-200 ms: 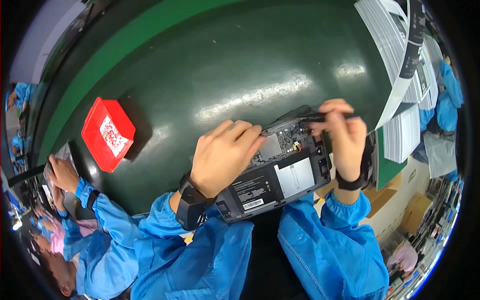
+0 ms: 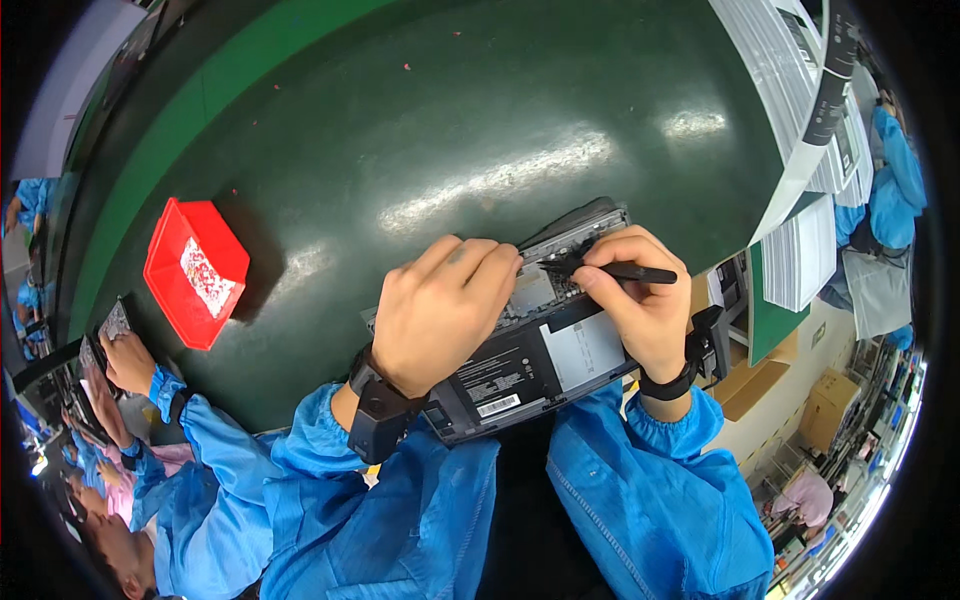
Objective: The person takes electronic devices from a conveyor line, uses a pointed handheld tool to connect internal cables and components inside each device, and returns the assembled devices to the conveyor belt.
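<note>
An opened black tablet lies tilted at the table's near edge, by my lap. Its battery, a silver plate and a strip of circuit board are exposed. My left hand is closed over the left part of the tablet, fingers bent at its far edge. Pinched in my right hand is a pair of black tweezers, laid across the board with the points toward my left fingers. The points are small and dark; whether they hold anything cannot be made out. A thin black edge piece shows along the tablet's far side.
On the green table, a red tray with white and red bits stands to the left. White stacks line the right side. A co-worker's hand is at the left edge, and cardboard boxes sit lower right.
My right hand has come down and left from the tablet's far right corner onto its board, and the tweezers now show clearly. My left hand keeps its hold.
</note>
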`<state>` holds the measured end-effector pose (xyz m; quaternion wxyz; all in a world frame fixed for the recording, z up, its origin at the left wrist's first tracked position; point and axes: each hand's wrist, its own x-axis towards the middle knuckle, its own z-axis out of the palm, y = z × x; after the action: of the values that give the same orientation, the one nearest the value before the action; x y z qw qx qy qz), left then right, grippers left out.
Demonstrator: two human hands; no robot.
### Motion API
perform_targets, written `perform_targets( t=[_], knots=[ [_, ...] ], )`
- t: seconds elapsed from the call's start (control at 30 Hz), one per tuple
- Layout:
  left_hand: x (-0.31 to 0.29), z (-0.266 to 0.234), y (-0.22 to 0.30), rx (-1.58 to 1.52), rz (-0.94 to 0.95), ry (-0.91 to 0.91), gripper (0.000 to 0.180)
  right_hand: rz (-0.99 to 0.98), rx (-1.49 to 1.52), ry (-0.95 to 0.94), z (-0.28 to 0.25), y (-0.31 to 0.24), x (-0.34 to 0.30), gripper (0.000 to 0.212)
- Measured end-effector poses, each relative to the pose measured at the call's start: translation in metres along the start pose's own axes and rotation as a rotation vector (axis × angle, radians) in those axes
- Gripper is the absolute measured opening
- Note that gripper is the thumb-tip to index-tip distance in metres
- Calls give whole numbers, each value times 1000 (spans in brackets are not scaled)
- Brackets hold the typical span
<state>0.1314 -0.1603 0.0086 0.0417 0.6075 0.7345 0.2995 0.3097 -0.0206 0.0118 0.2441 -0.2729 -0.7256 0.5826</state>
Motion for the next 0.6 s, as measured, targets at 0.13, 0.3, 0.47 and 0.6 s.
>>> perform_targets(
  t=[0.13,0.3,0.47,0.6],
  knots=[
    [-4,-3,-4,-9,23,26,14,-44,-77,38,5,-1,-6,15],
    [-15,-10,-11,3,64,-29,19,-44,-253,-90,7,-25,-1,16],
    [-16,-14,-15,51,177,-67,27,-28,-255,-116,5,-23,-2,18],
    [-22,-6,-16,22,177,-39,28,-40,-132,-51,18,-20,-7,19]
  ],
)
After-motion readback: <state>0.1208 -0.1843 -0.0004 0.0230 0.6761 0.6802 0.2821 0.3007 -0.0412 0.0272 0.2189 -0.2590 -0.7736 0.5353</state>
